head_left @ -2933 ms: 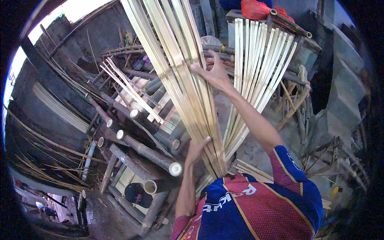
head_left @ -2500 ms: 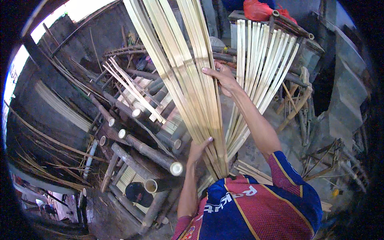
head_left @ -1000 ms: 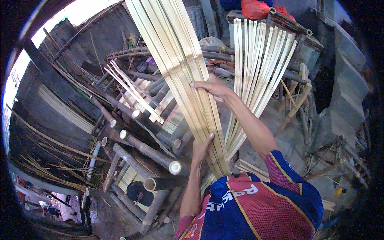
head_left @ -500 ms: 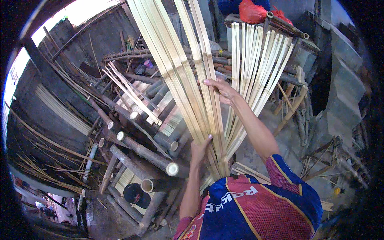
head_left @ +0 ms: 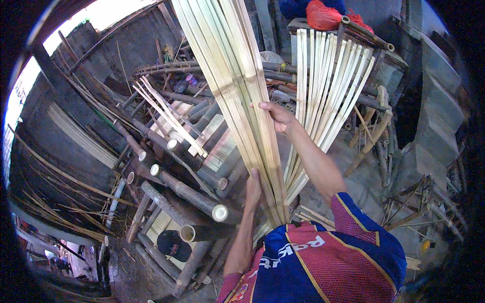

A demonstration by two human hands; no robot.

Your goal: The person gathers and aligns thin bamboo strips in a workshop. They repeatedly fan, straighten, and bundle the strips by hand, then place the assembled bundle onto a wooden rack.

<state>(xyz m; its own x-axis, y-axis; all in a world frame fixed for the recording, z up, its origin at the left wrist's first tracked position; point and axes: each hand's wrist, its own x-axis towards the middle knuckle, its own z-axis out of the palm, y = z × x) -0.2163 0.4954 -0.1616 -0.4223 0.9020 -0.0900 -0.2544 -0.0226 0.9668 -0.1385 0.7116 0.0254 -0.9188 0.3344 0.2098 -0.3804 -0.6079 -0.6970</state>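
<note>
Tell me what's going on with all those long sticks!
A person is handling a bunch of long, pale strips. The right hand pinches the right edge, and the left hand is lower down at the left edge, its fingers hidden. The strips slant up from near the person's shirt. More pale sticks stand fanned out to the right.

Between my left hand [head_left: 253, 189] and the rack [head_left: 164, 199] I have a narrow gap, a pole [head_left: 191, 193] jutting into it off the rack's right edge. The strip fan [head_left: 331, 96] blocks my right hand's [head_left: 279, 117] outer side; beyond it, floor [head_left: 373, 188] opens rightward.
</note>
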